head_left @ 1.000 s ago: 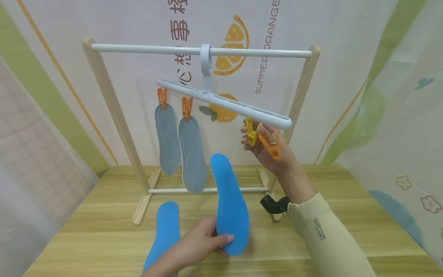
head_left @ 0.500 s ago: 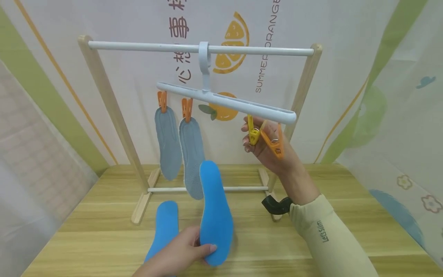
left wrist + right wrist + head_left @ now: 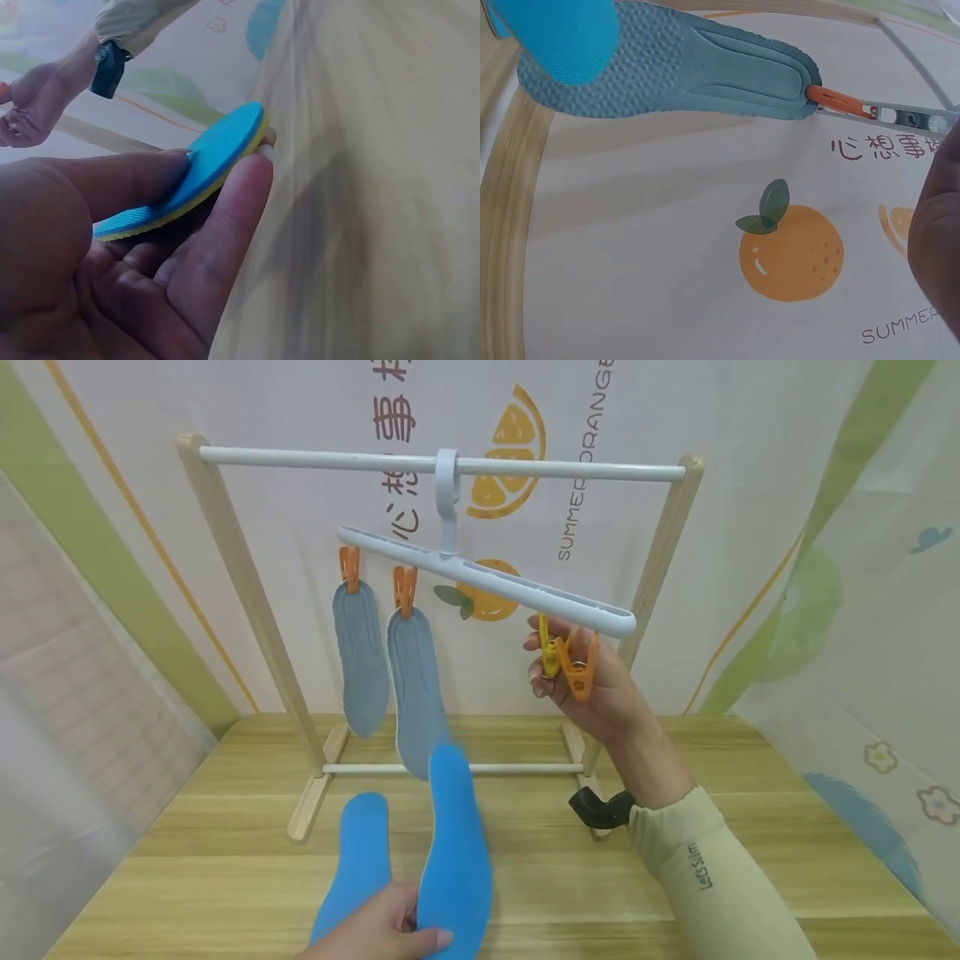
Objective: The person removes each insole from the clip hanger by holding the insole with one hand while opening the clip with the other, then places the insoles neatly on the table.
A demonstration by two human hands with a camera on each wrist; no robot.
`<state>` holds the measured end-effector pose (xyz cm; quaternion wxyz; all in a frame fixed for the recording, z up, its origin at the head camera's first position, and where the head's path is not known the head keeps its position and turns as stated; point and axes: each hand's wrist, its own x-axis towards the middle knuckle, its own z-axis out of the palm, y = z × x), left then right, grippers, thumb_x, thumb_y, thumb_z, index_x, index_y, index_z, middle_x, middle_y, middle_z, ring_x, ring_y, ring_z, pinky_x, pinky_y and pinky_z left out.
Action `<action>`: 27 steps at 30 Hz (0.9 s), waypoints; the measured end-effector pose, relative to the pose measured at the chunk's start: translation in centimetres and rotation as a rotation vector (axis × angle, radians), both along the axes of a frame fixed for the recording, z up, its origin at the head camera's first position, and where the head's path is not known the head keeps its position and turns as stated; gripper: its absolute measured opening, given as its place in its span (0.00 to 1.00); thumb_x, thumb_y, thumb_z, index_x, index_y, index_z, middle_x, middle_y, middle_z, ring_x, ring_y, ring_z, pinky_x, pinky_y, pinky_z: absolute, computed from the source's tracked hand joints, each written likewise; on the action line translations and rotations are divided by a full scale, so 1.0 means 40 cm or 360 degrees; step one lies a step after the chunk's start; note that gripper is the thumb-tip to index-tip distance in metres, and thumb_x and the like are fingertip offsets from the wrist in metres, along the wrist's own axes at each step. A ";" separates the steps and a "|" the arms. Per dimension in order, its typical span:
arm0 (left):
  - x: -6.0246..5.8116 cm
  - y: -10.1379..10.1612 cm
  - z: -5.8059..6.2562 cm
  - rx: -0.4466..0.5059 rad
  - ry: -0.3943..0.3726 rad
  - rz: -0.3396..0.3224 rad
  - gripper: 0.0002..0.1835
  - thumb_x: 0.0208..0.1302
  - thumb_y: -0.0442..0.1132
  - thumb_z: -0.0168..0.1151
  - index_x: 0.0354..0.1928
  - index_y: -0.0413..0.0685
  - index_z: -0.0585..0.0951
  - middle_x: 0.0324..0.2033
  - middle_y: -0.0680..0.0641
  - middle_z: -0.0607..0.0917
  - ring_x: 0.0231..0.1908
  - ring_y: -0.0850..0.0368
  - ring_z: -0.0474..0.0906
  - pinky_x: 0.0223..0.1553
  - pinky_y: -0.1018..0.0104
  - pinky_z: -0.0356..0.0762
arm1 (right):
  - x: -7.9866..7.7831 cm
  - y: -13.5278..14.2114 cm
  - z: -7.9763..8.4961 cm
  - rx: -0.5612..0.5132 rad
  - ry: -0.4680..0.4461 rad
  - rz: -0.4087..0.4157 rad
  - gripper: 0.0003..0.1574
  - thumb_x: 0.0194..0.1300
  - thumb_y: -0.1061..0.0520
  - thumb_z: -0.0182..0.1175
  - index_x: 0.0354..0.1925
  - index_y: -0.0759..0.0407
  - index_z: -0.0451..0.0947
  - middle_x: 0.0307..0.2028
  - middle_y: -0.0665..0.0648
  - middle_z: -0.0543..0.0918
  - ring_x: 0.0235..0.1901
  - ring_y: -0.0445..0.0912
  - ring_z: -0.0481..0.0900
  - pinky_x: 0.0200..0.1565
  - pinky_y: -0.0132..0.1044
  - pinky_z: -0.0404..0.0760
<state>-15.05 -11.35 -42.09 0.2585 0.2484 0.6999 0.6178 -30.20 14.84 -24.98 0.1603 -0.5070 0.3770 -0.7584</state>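
My left hand [image 3: 378, 927] grips a blue insole [image 3: 456, 860] near its wider lower end, thumb on the blue face. A yellow underside of this insole [image 3: 225, 146] shows in the left wrist view. Another blue insole [image 3: 352, 864] lies on the table, partly behind the left hand. Below the right end of a white hanger [image 3: 510, 585], my right hand [image 3: 592, 685] pinches a yellow clothespin [image 3: 551, 653]. An orange clothespin [image 3: 577, 668] hangs beside it, in front of the palm. Two grey insoles, one left [image 3: 362, 660] and one right [image 3: 416, 693], hang from orange clothespins on the hanger's left.
The hanger hooks over the white top bar [image 3: 300, 458] of a rack with wooden side posts [image 3: 247, 585]. A lower white bar [image 3: 525, 769] joins its feet on the wooden table [image 3: 225, 877]. A printed curtain [image 3: 637, 410] hangs behind.
The held blue insole has moved down and left with my left hand. The hanger's right end rose, then dipped again. My right hand has stayed by the clothespins.
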 end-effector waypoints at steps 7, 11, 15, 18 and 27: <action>0.010 -0.017 -0.031 0.0056 -0.0012 -0.0018 0.15 0.70 0.39 0.54 0.48 0.31 0.76 0.36 0.46 0.86 0.36 0.67 0.82 0.38 0.73 0.79 | 0.010 -0.002 0.002 0.0075 -0.0018 -0.0081 0.30 0.67 0.43 0.55 0.56 0.62 0.69 0.42 0.55 0.80 0.31 0.44 0.82 0.35 0.30 0.81; 0.016 -0.027 -0.044 0.0140 -0.0024 -0.0042 0.16 0.70 0.38 0.53 0.48 0.28 0.75 0.33 0.55 0.85 0.35 0.69 0.81 0.38 0.74 0.79 | 0.012 -0.001 0.003 0.0095 -0.0007 -0.0113 0.30 0.67 0.42 0.55 0.57 0.62 0.69 0.41 0.55 0.80 0.31 0.45 0.81 0.35 0.30 0.81; 0.022 -0.039 -0.055 0.0181 -0.0147 -0.0038 0.17 0.70 0.38 0.53 0.49 0.27 0.74 0.32 0.55 0.84 0.34 0.68 0.81 0.36 0.75 0.79 | 0.012 0.000 0.001 0.0096 0.0011 -0.0108 0.31 0.67 0.41 0.56 0.57 0.61 0.69 0.41 0.55 0.80 0.31 0.45 0.82 0.35 0.30 0.81; 0.025 -0.045 -0.064 0.0161 -0.0212 -0.0001 0.18 0.69 0.39 0.55 0.50 0.28 0.74 0.34 0.50 0.86 0.34 0.67 0.82 0.36 0.75 0.79 | 0.012 -0.002 0.000 0.0092 0.0007 -0.0097 0.31 0.66 0.41 0.56 0.57 0.61 0.69 0.41 0.55 0.80 0.31 0.45 0.82 0.35 0.30 0.81; 0.023 -0.045 -0.089 0.0144 -0.0194 0.0101 0.23 0.69 0.39 0.55 0.53 0.21 0.69 0.40 0.29 0.84 0.37 0.65 0.83 0.38 0.74 0.79 | 0.015 -0.006 -0.009 0.0094 -0.0021 -0.0069 0.29 0.67 0.42 0.56 0.57 0.60 0.69 0.41 0.54 0.81 0.31 0.45 0.82 0.36 0.30 0.81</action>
